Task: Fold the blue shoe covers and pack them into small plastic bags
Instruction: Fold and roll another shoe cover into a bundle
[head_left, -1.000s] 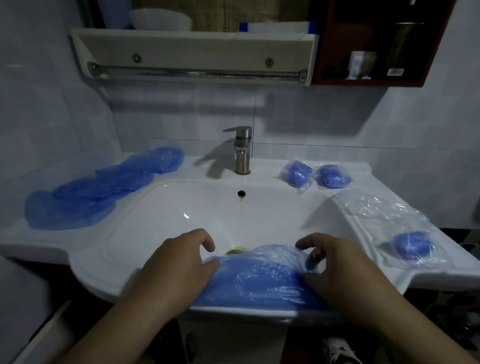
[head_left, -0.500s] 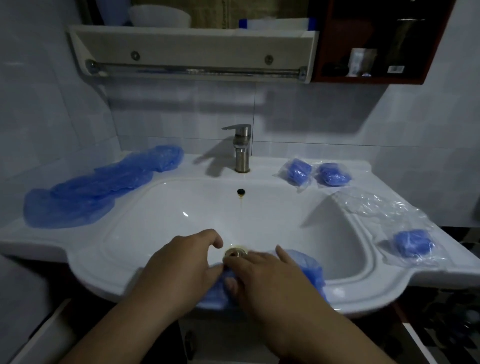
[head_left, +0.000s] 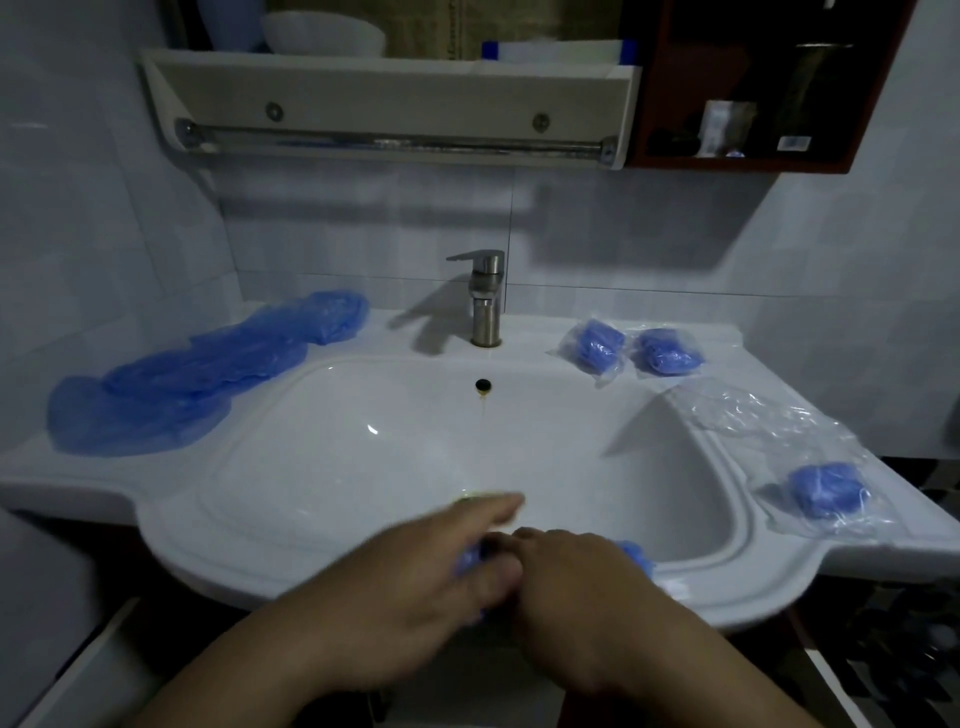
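A folded blue shoe cover lies on the front rim of the white sink, mostly hidden under both hands. My left hand lies over its left part with fingers stretched forward, blurred by motion; blue shows between thumb and fingers. My right hand sits on its right part with fingers curled down onto it. A pile of unfolded blue shoe covers lies on the left counter. Two packed bags lie behind the basin on the right, a third packed bag on the right counter.
Empty clear plastic bags lie on the right counter. A steel faucet stands behind the basin. Above are a shelf with a towel rail and a dark red cabinet. Tiled walls close in on both sides.
The shoe cover was spread wide between my hands; my right hand swept left over it and both hands have come together, leaving it a small bundle beneath them.
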